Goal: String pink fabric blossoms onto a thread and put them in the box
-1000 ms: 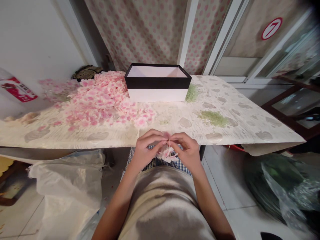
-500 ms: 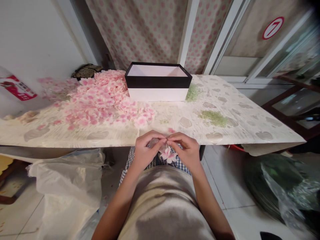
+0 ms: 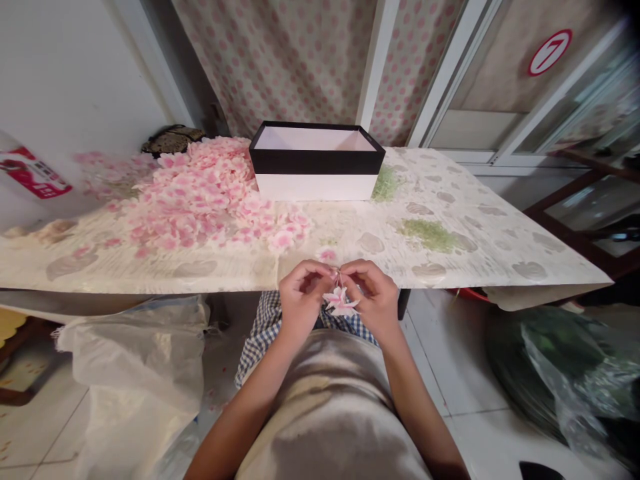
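Just past the table's front edge, my left hand (image 3: 303,293) and my right hand (image 3: 374,291) meet at their fingertips in a pinch. A pink and white flower (image 3: 341,302) hangs below the fingertips on a thin pale stem, which both hands appear to grip. Its petals point downward and outward. A single pink petal piece (image 3: 327,255) lies on the cloth right behind my fingers. The heap of pink flowers (image 3: 195,193) spreads over the table's left half.
On the patterned tablecloth (image 3: 370,243), a black and white open box (image 3: 317,175) stands at the back. Green sprigs (image 3: 430,235) lie to the right. A whitish plastic bag (image 3: 140,373) hangs at lower left, and a dark green bundle (image 3: 535,373) sits at lower right.
My left hand has shifted slightly right, closer to my right hand. The hanging flower has turned and moved up a little. More of the pink petal piece behind the fingers shows.
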{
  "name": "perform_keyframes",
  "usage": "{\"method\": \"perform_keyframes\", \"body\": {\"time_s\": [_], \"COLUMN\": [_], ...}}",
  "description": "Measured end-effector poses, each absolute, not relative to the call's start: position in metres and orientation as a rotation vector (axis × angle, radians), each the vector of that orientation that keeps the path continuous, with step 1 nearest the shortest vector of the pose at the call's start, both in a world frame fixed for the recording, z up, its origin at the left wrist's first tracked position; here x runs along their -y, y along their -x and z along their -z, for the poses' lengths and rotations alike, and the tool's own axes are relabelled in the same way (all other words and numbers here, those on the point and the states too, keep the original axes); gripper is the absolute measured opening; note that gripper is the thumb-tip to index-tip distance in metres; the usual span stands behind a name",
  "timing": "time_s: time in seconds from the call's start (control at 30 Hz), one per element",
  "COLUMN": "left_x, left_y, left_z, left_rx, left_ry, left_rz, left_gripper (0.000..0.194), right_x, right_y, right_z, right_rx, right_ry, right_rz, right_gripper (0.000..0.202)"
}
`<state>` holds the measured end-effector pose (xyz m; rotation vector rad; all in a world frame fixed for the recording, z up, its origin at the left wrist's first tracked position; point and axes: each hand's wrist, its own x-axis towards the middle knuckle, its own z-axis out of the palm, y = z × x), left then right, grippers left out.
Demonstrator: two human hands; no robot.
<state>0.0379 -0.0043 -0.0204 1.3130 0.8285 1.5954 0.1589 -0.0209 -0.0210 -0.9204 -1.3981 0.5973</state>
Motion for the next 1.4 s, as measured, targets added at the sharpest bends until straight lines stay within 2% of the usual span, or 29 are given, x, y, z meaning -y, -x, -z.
{"method": "perform_keyframes", "body": {"time_s": [0.5, 0.63, 0.77, 0.9, 1.07, 1.4], "left_x": [0.008, 0.011, 0.017, 0.022, 0.025, 0.028], "left_y": [-0.043, -0.046, -0.048, -0.048, -0.047, -0.047], "left_z": [0.023, 0.021, 0.022, 0.024, 0.023, 0.027], "left_rx": [-0.841, -0.824, -0.857, -0.865, -0.802, -0.804], "left_ry": [-1.257, -1.274, -1.354, -1.468, -1.656, -1.822], "left_rz": [-1.577, -1.561, -1.563, -1.585, -1.651, -1.678], "left_gripper": [0.01, 0.006, 0.011, 0.017, 0.025, 0.03], "right_x": [0.018, 0.017, 0.017, 0.018, 0.015, 0.013], "right_y": [-0.159, -0.158, -0.158, -0.158, -0.158, -0.16], "right_z": [0.029, 0.031, 0.032, 0.03, 0.028, 0.034], "right_rx": [1.435, 1.397, 1.345, 1.31, 1.264, 1.11], "right_ry": [0.939, 0.933, 0.909, 0.945, 0.932, 0.939], "right_rz": [-0.292, -0.245, -0.247, -0.284, -0.416, -0.763], "right_gripper": [0.016, 0.022, 0.03, 0.031, 0.021, 0.011]}}
